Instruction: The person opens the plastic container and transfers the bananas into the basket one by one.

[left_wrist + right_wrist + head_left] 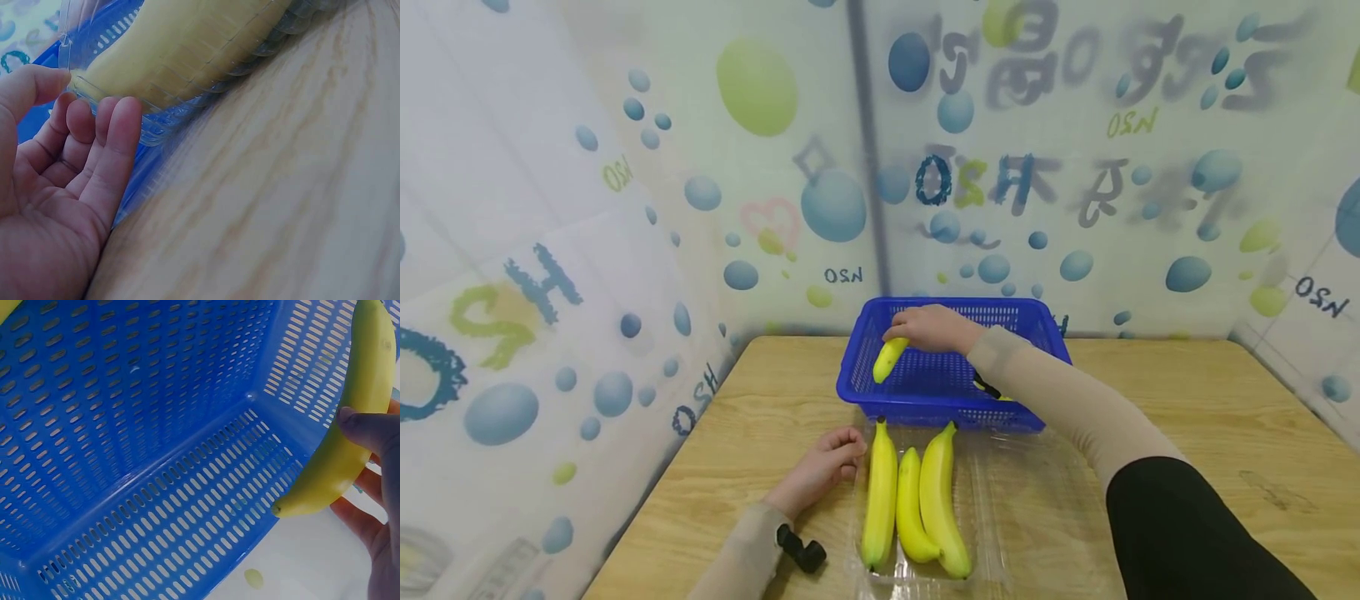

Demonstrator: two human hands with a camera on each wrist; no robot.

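Observation:
My right hand holds a banana over the left part of a blue perforated plastic basket, thumb on one side and fingers on the other. In front of the basket lies a clear plastic clamshell container, with three bananas side by side in its left half. My left hand is at the container's far left corner. In the left wrist view, its thumb and index finger pinch the clear rim, while the other fingers curl loosely under it.
Another bit of yellow banana shows inside the basket, partly hidden by the right forearm in the head view. The wooden table meets walls covered in printed bubbles. A black strap clip sits on the left wrist.

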